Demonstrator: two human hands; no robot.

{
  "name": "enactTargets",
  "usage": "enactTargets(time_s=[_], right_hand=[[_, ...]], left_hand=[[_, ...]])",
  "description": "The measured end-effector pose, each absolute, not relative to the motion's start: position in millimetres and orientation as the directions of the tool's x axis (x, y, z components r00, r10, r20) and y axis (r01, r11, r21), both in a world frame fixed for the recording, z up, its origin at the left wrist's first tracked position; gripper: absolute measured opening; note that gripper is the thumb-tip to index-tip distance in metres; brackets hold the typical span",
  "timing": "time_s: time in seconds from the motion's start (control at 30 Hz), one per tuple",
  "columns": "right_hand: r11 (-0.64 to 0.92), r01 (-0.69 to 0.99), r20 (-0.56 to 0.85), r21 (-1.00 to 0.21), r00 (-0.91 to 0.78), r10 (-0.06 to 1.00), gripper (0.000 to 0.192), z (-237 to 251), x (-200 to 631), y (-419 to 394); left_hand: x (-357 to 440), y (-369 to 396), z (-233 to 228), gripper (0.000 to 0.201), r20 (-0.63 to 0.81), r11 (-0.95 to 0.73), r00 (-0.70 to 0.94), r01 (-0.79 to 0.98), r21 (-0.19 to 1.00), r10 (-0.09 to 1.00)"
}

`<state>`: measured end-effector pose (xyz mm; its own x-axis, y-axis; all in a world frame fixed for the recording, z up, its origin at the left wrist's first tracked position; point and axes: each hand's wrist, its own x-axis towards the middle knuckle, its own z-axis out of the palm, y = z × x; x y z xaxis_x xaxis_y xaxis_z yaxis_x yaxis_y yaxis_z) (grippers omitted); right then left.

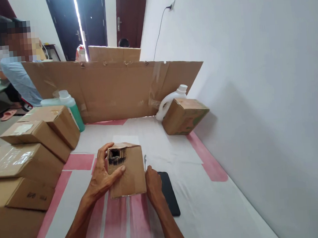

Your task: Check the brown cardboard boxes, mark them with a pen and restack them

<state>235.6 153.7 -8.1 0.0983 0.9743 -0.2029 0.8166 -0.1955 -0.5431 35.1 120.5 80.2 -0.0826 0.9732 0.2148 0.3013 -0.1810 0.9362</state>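
Observation:
A small cardboard box (132, 172) is in front of me, with a dark-edged hole near the upper left of its near face and black marks below the hole. My left hand (101, 176) grips the box's left side, thumb across the near face and fingers round the far edge. Beside the box's right side, my right hand (153, 181) is closed on a thin silvery pen-like tool (145, 162), whose tip points up and away. Its exact kind cannot be made out. Partly behind my right wrist, a flat black tablet-like slab (170, 195) lies on the table.
Several cardboard boxes (21, 159) line the left edge, with a green-liquid bottle (72, 107) behind them. At the back right, another box (184, 115) leans by a white jug (171, 99). A cardboard panel (112, 89) stands across the back; a person (20, 71) sits beyond.

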Motion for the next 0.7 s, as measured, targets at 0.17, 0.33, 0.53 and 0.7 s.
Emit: enactTargets(time_s=[0.17,0.33,0.53,0.7], right_hand=[[-0.207,0.895,-0.224,-0.395,0.124,0.967,0.016,6.6,249.2,131.8],[-0.321,0.938,-0.246,-0.133,0.282,0.927,0.040,8.1,295.3,97.9],[-0.386,0.889,-0.339,-0.245,0.294,0.894,0.053,-14.6,321.1,90.7],[-0.442,0.698,-0.400,-0.564,0.237,0.885,0.044,-30.1,325.9,92.7]], left_hand=[[33.0,122.9,81.6,0.075,0.198,-0.165,-0.085,0.294,0.941,0.977],[31.6,123.8,79.8,0.076,0.182,-0.152,-0.078,0.295,0.943,0.980],[33.7,125.0,80.2,0.077,0.177,-0.150,-0.067,0.288,0.946,0.982],[35.2,124.3,81.0,0.074,0.205,-0.180,-0.062,0.278,0.943,0.977]])
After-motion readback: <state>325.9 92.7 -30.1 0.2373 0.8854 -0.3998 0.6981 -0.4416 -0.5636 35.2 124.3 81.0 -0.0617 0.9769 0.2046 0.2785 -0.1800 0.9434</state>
